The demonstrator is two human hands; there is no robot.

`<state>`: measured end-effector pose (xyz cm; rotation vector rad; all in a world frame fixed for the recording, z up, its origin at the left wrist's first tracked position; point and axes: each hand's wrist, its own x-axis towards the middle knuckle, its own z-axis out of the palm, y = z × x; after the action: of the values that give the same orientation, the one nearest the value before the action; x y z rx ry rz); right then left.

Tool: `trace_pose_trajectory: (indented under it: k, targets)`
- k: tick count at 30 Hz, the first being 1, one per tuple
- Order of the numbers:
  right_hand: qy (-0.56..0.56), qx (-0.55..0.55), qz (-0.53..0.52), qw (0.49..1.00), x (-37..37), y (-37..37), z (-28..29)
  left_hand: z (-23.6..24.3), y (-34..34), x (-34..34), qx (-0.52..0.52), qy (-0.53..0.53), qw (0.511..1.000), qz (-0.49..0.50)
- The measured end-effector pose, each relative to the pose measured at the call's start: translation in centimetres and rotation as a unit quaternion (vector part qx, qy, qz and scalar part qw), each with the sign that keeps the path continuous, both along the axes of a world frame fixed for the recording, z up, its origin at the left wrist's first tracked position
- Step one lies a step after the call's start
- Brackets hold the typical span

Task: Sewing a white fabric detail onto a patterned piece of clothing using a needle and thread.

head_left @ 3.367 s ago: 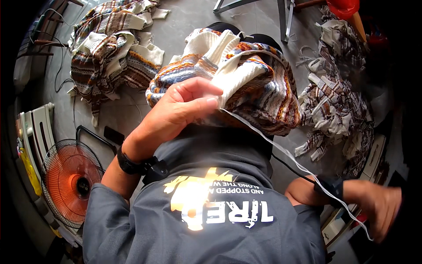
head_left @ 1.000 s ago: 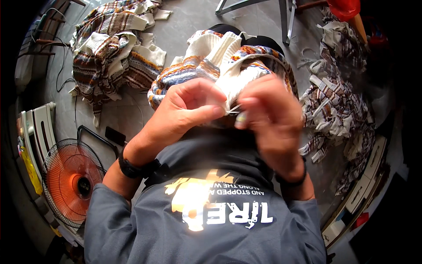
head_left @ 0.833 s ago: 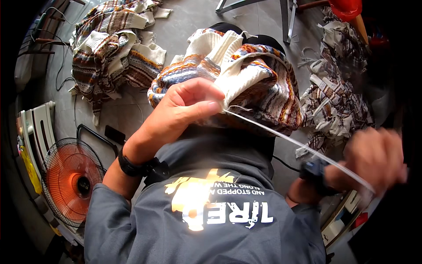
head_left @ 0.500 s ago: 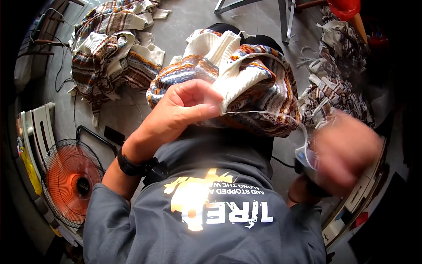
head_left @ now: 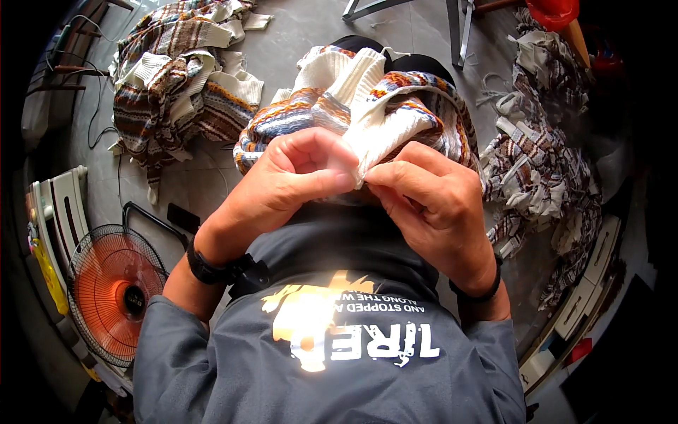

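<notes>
A patterned knit sweater with white ribbed bands lies bunched over my lap. My left hand is closed in a pinch, thumb against fingers, on the corner of a white ribbed band. From the other side my right hand meets that same corner, thumb and forefinger pressed together at its tip. Whatever sits between the right fingertips is too small to make out. Loose white yarn sticks up at the sweater's far edge.
Similar striped knitwear is heaped on the grey tiled floor at far left, with another pile on the right. A round heater glows orange at my left. Metal legs stand beyond my knees, near a red bag.
My right hand has swung in from the far right to the band's corner beside my left fingers. The white thread stretched between the hands no longer shows. My left hand holds its place.
</notes>
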<state>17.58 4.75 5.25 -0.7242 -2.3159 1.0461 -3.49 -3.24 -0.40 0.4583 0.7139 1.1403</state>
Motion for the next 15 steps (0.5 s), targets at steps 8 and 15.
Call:
trace_pose_trajectory:
  k: [8, 15]
  targets:
    - [-0.014, 0.011, 0.000, 1.000, -0.07, -0.21, 0.06, -0.05, -0.04, -0.01, 0.007, 0.009, 1.000, 0.000]
    - [-0.011, 0.017, 0.002, 1.000, -0.26, -0.25, 0.08, 0.05, -0.09, 0.08, -0.001, 0.006, 1.000, -0.003]
